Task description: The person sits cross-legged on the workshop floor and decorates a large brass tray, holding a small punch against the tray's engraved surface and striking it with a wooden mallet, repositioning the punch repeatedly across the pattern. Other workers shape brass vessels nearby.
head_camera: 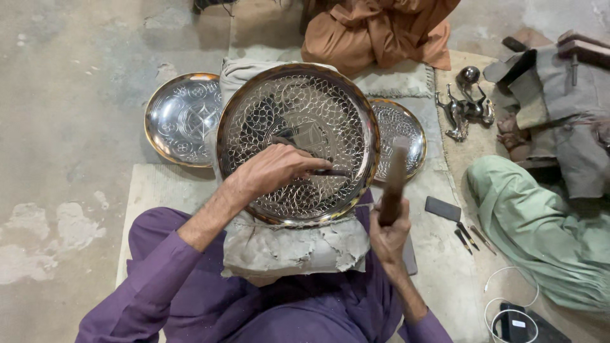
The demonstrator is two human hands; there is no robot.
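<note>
Lap: nearest me I see purple cloth (190, 298) across the bottom of the frame, with two purple sleeves.
Right hand: my right hand (389, 238), lower centre-right, is clenched around one dark hammer handle (393, 187), which rises blurred toward the plate's right rim.
Left hand: my left hand (273, 168), at centre, pinches one thin dark chisel (330, 172), whose tip rests on the plate's face.
Engraved plate: one large round metal plate (298, 101) fills the centre, covered in a scale-like pattern, and sits on a grey padded block (292, 248).
Other plates: I count two more, one plate on the left (178, 117) and one plate on the right (403, 127), each partly tucked behind the big one. Three plates in all.
Loose tools: three small punches (470, 238) lie beside one dark flat stone (442, 208), right of centre.
Metal figures: a small cluster of silvery pieces (467, 105) at upper right; I cannot count them.
Others: orange cloth (375, 32) at top, green cloth (540, 228) at right.
Cable: one white cable (508, 298) at lower right.
</note>
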